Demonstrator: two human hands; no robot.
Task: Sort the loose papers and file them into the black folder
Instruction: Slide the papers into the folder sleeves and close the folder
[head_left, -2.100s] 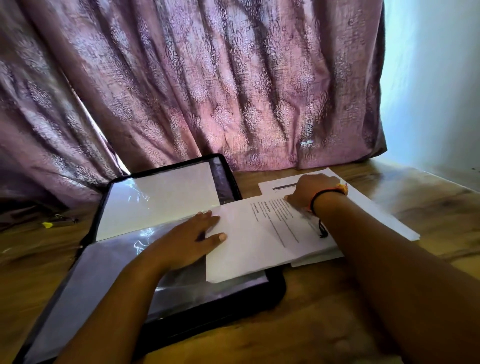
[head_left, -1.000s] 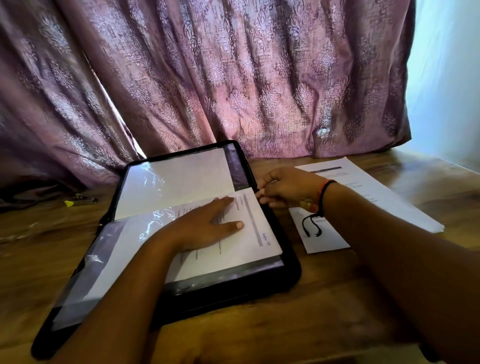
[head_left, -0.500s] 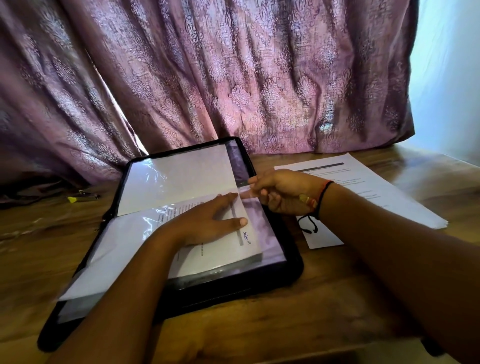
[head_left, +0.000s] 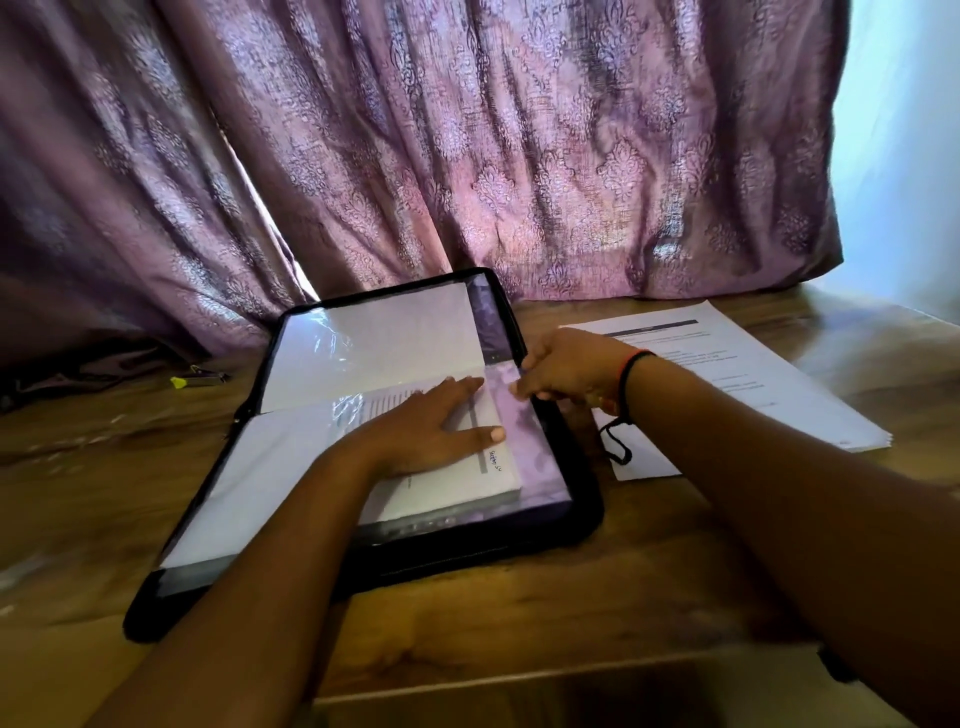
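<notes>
**Gloss on the plastic, grain on the wood**

The folder (head_left: 582, 519) has a black, matt rim that looks like cloth or soft plastic. Inside it, the far sleeve (head_left: 363, 343) and the near sleeve (head_left: 527, 447) are clear plastic, glossy and crinkled, catching white glare. The sheet (head_left: 457, 483) on the folder's near half is matt white printed paper, as is the stack of papers (head_left: 753, 374) right of the folder. Under the folder, the table (head_left: 519, 613) shows brown wood grain, smooth with a soft sheen. Behind the folder, the curtain (head_left: 519, 156) is mauve woven cloth, patterned and faintly lustrous.
</notes>
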